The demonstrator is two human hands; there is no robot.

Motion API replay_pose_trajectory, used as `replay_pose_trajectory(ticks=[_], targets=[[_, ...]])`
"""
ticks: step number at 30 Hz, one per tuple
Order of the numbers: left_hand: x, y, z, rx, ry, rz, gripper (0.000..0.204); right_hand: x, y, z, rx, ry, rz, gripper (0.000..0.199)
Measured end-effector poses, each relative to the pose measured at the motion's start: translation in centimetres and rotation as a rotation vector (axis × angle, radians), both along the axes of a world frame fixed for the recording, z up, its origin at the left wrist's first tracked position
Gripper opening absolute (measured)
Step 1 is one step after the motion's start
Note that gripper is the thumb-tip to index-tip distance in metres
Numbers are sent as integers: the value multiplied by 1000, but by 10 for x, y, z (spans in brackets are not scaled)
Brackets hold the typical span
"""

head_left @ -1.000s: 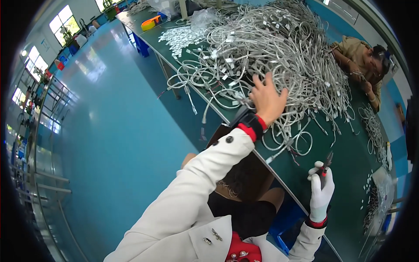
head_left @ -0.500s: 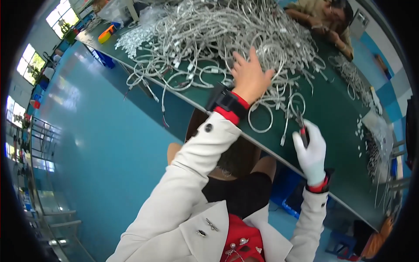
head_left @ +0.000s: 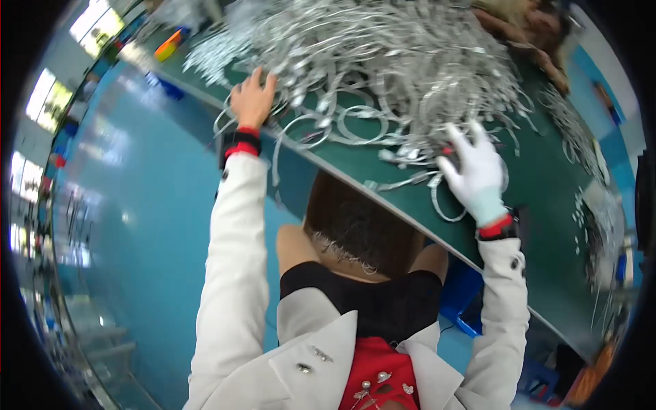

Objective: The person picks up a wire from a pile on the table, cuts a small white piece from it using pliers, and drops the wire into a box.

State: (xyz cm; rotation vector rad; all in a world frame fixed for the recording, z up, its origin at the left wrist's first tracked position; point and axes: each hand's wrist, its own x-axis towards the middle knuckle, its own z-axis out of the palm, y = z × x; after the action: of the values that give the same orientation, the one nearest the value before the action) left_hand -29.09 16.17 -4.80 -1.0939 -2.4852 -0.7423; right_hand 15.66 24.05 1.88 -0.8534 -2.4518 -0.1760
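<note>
Nearest, the person leans in over the near edge of the green work table point(head_left: 547, 205), both cream sleeves stretched forward so the hands can get into the heap rather than pick at its fringe. The right hand point(head_left: 476, 172), in a white glove, lies with fingers spread on the loose grey cables at the heap's near side, just in from the table's near edge, palm down as if to hold a few strands flat; whether it pinches one I cannot tell. The bare left hand point(head_left: 251, 100), with a red-and-black cuff at the wrist, is spread too, fingers dug among looped cables near the table's near left edge, where some loops hang over the side. The big tangle of grey cables point(head_left: 383, 61) fills the middle of the table and runs to its far edge. A smaller bunch point(head_left: 601, 225) lies toward the right end. Across the far edge another person's arm point(head_left: 526, 34) rests by the pile. Beyond is a glossy blue floor point(head_left: 130, 225) and bright windows point(head_left: 37, 109) to the left.
</note>
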Motion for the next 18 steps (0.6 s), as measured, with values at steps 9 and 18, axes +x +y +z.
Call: replay_pose_trajectory(ticks=[9, 18], targets=[[104, 11, -23, 86, 222, 109, 44, 17, 24, -6, -150, -130, -35, 37], [294, 71, 0, 373, 86, 62, 57, 87, 58, -8, -203, -115, -45, 38]])
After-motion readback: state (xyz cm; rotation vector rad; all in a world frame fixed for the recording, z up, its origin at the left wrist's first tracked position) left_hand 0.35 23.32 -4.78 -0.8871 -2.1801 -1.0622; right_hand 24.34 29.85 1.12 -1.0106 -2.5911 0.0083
